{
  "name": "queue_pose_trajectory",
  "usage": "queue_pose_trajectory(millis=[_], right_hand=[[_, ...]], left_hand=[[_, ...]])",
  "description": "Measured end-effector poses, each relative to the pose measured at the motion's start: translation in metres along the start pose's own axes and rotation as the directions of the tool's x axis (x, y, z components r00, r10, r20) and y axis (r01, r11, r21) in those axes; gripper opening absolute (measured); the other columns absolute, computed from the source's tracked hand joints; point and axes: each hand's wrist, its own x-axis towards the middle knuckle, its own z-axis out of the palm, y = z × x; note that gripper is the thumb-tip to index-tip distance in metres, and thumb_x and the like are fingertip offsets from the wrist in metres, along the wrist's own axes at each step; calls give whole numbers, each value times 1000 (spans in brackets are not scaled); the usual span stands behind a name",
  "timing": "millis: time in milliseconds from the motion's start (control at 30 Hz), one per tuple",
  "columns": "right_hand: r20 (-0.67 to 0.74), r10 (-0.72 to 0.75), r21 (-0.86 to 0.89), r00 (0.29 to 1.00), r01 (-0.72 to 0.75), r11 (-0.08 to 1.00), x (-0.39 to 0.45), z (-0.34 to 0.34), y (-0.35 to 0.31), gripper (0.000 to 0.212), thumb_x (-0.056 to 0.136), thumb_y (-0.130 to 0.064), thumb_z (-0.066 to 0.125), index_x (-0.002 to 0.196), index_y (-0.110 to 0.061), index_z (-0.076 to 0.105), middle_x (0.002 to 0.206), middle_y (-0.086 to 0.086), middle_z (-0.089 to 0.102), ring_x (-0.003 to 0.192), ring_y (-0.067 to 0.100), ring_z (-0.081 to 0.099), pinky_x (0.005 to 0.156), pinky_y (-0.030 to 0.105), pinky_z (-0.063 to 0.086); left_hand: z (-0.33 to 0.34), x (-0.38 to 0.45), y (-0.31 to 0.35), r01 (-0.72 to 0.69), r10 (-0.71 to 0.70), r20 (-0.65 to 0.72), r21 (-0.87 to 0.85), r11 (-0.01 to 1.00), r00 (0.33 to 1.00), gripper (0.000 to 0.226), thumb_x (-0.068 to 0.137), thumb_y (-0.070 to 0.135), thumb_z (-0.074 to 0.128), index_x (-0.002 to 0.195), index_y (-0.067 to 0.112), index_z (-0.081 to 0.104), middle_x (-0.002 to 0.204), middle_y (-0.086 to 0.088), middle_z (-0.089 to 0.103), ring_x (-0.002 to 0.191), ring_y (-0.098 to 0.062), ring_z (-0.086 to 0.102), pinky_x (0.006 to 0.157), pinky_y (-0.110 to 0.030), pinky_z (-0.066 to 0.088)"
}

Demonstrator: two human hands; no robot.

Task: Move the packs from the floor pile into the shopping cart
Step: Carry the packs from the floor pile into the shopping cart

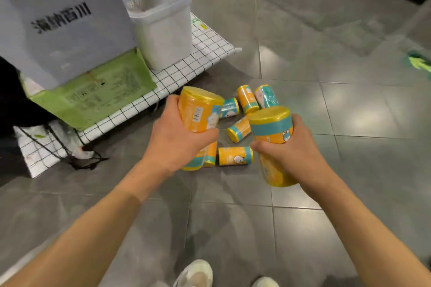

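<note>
Above the floor pile point(235, 123), your left hand point(172, 140) and right hand point(293, 151) each clasp one pack point(200, 109); probably light, film-slick — grip mid-body.

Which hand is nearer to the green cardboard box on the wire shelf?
Left. The left hand, holding a yellow pack, is just right of the green cardboard box. The right hand, holding another pack, is farther right, beyond the floor pile.
</note>
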Motion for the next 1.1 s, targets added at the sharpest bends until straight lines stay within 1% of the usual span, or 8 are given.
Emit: queue_pose_trajectory(millis=[167, 267, 367, 500, 633, 767, 900, 1100], right_hand=[[75, -17, 94, 997, 10, 996, -73, -40, -195, 44, 71, -12, 88, 100, -24, 58, 70, -19, 70, 60, -4, 64, 51, 13, 49], [169, -5, 163, 986, -23, 986, -117, -68, -319, 41, 69, -15, 90, 103, -15, 66, 73, -5, 73, 62, 6, 68, 51, 22, 54], [349, -50, 234, 936, -35, 972, -161, -76, -435, 36, 61, -22, 86, 92, -15, 69, 72, 5, 71, 61, 16, 70, 53, 33, 57], [581, -162, 285, 798, -13, 958, -218, -67, -552, 25, 64, -26, 76, 87, -18, 70, 68, 3, 69, 58, 15, 66, 55, 34, 58], [747, -248, 331, 617, -21, 944, -277, -49, -641, 10, 67, -25, 72, 77, -27, 76, 70, 4, 69, 59, 16, 67, 55, 32, 57], [857, -283, 322, 432, -20, 946, -334, -24, -701, 33, 67, -18, 79, 98, -18, 70, 80, 9, 72, 67, 21, 72, 59, 37, 61], [907, -284, 298, 312, 3, 955, -389, 13, -746, 40, 67, -28, 74, 105, -19, 69, 87, 10, 74, 79, 26, 74, 69, 46, 63], [935, -321, 315, 149, 62, 947, -469, 86, -795, 42, 65, -28, 76, 106, -21, 70, 91, 8, 75, 81, 24, 75, 68, 43, 62]], left_hand=[[-138, -63, 148, 38, -49, -78, -130, 991, 996, 63, 48, 49, 82, 100, 35, 49, 86, 19, 68, 82, -4, 67, 75, -31, 54], [-229, -111, 241, 72, -116, -176, -240, 968, 978, 68, 41, 54, 79, 100, 33, 50, 87, 15, 70, 80, -3, 68, 75, -27, 56], [-315, -159, 313, 90, -190, -300, -318, 944, 935, 66, 48, 33, 93, 100, 28, 52, 89, 10, 70, 72, 4, 65, 68, -16, 53], [-402, -221, 376, 55, -275, -443, -448, 892, 853, 54, 63, 10, 92, 100, 24, 55, 84, 9, 71, 69, 0, 68, 63, -20, 55], [-475, -288, 419, 12, -355, -548, -532, 847, 758, 60, 59, 27, 93, 109, 21, 60, 92, 3, 75, 82, -12, 74, 70, -31, 61], [-529, -354, 438, -23, -445, -599, -613, 790, 666, 76, 41, 45, 88, 110, 23, 64, 96, -2, 77, 87, -25, 75, 85, -52, 60], [-578, -409, 445, -126, -487, -651, -664, 737, 582, 58, 59, 23, 91, 111, 18, 67, 92, -4, 77, 81, -23, 74, 74, -42, 61], [-648, -473, 444, -294, -459, -737, -641, 709, 497, 42, 66, 23, 79, 106, 21, 68, 86, -2, 78, 74, -18, 76, 56, -30, 59]])
